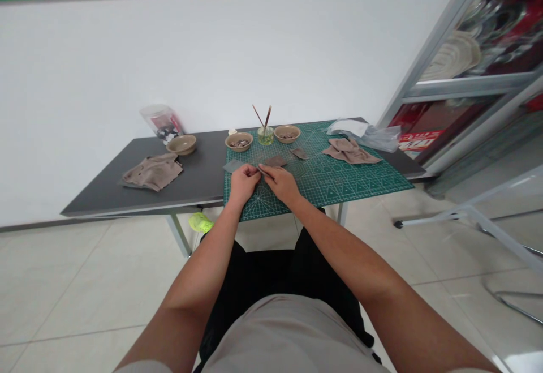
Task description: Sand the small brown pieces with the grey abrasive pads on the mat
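Observation:
My left hand [245, 183] and my right hand [281, 183] meet over the green cutting mat [326, 178], fingertips closed in a pinch. Between them is a small, thin grey-brown piece [262, 171], too small to tell its material. Just beyond my right fingers lies a flat brown piece [276, 161]. A greyish, seemingly translucent sheet [232, 165] rests beside my left hand. Farther right on the mat is another small brown piece [300, 153]. Two tan bowls, a left one [238, 145] and a right one [287, 137], hold small bits.
A glass jar [265, 136] with two thin sticks stands between the bowls. Brown cloth pieces [153, 172], a third bowl [182, 145] and a clear canister [162, 124] are at left. At right lie a brown cloth [350, 151] and a plastic bag [373, 135].

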The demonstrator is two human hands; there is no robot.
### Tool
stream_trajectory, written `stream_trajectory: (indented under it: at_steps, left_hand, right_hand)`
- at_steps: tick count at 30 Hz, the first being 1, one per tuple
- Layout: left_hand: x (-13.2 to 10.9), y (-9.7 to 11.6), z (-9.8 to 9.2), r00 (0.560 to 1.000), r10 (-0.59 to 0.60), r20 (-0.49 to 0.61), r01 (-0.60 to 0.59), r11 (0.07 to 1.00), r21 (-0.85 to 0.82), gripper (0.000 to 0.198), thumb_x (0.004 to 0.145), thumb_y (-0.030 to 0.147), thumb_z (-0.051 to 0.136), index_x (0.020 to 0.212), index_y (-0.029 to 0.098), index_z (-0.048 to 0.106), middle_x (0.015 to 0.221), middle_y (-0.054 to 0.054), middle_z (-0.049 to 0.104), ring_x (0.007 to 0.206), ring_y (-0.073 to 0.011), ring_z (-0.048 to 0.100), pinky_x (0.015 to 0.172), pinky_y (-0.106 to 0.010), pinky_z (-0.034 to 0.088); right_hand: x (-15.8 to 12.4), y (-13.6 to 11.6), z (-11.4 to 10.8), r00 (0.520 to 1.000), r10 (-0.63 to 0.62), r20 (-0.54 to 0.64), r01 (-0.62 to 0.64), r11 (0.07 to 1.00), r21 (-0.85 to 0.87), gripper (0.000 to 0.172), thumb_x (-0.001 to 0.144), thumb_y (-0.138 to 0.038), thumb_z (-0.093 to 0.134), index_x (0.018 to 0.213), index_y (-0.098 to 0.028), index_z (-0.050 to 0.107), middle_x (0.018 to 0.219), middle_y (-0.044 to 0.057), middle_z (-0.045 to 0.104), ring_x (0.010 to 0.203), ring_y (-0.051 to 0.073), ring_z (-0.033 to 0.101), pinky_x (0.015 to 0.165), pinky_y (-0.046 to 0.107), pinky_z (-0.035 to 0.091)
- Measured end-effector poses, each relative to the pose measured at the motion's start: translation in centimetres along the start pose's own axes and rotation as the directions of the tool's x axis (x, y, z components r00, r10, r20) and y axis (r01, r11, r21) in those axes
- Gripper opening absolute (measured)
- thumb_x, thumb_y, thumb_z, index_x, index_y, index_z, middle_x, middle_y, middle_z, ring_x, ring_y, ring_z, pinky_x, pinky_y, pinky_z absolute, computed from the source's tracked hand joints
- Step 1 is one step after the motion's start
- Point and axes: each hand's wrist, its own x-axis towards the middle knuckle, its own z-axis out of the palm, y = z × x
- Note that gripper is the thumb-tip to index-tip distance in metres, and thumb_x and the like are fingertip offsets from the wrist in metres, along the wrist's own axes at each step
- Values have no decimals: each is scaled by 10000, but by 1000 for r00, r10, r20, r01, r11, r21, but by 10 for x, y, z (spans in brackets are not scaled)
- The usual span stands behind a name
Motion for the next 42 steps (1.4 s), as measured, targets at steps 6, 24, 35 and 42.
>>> stream_trajectory:
  at_steps: [6, 24, 35, 42]
  left_hand:
    - [-2, 3, 0, 1000, 14, -23, -14, 1000, -5, 103, 716, 214, 643, 636, 180, 588, 579, 43, 572, 564, -107, 494, 567, -239, 385]
    - [-4, 3, 4, 998, 44, -37, -45, 998, -39, 86, 736, 232, 635, 795, 178, 667, 674, 22, 626, 622, -121, 538, 630, -242, 431]
    - [-9, 5, 4, 994, 45, -99, -37, 995, 88, 90, 771, 254, 635, 766, 179, 685, 662, 22, 639, 626, -129, 539, 629, -245, 410]
    - [-9, 5, 5, 994, 74, -74, -67, 993, 99, 94, 767, 218, 614, 701, 168, 659, 620, 36, 604, 602, -110, 517, 615, -235, 393]
  right_hand:
    - [-2, -3, -1, 998, -60, 5, 60, 998, 8, 464, 930, -137, 475, 1345, -306, 596, 1348, 15, 631, 1194, 201, 616, 1046, 389, 458]
    - [-2, 2, 2, 990, -90, -110, 80, 992, -97, 447, 941, -135, 453, 1328, -285, 620, 1120, 98, 626, 1075, 227, 563, 991, 416, 461]
    - [-7, -3, 6, 1000, -22, 14, 23, 997, -73, 557, 902, -78, 419, 1415, -264, 531, 1365, 49, 616, 1215, 216, 604, 1050, 391, 472]
    - [-7, -7, 3, 999, -21, 26, 23, 999, -47, 562, 891, -68, 424, 1405, -265, 540, 1417, 29, 571, 1273, 193, 573, 1091, 365, 447]
